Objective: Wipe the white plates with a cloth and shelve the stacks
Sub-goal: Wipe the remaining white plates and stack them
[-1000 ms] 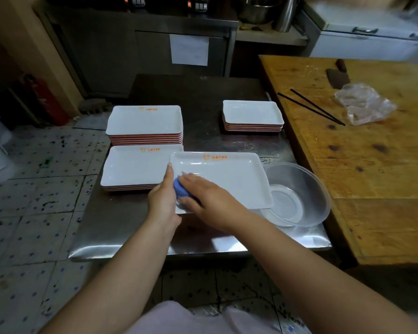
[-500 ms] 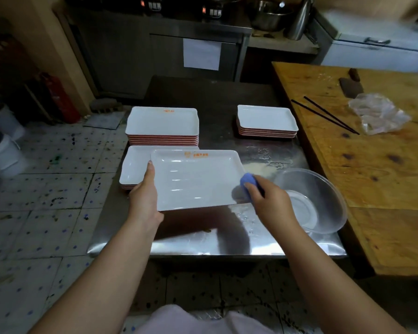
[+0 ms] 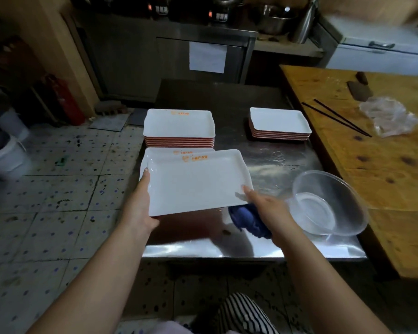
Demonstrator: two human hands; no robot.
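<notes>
A white rectangular plate [image 3: 196, 182] with an orange logo is lifted above the steel table [image 3: 275, 160]. My left hand [image 3: 143, 203] grips its left edge, thumb on top. My right hand [image 3: 267, 210] holds its right front corner, thumb on the rim, with a blue cloth [image 3: 247, 220] bunched under the palm. Beneath the held plate lies a low stack of plates [image 3: 162, 151], mostly hidden. A taller stack [image 3: 179, 127] stands behind it, and a third stack [image 3: 279, 124] stands at the back right.
A clear plastic bowl [image 3: 328, 203] holding a little water sits at the table's right front. A wooden table [image 3: 381, 165] adjoins on the right, with black chopsticks [image 3: 336, 118], a crumpled plastic bag [image 3: 389, 115] and a cleaver. White buckets [image 3: 5, 150] stand on the tiled floor at left.
The plate has moved left over the near stack. My right hand finished wiping across to the right, and the cloth has slipped from the plate's top to under its right corner.
</notes>
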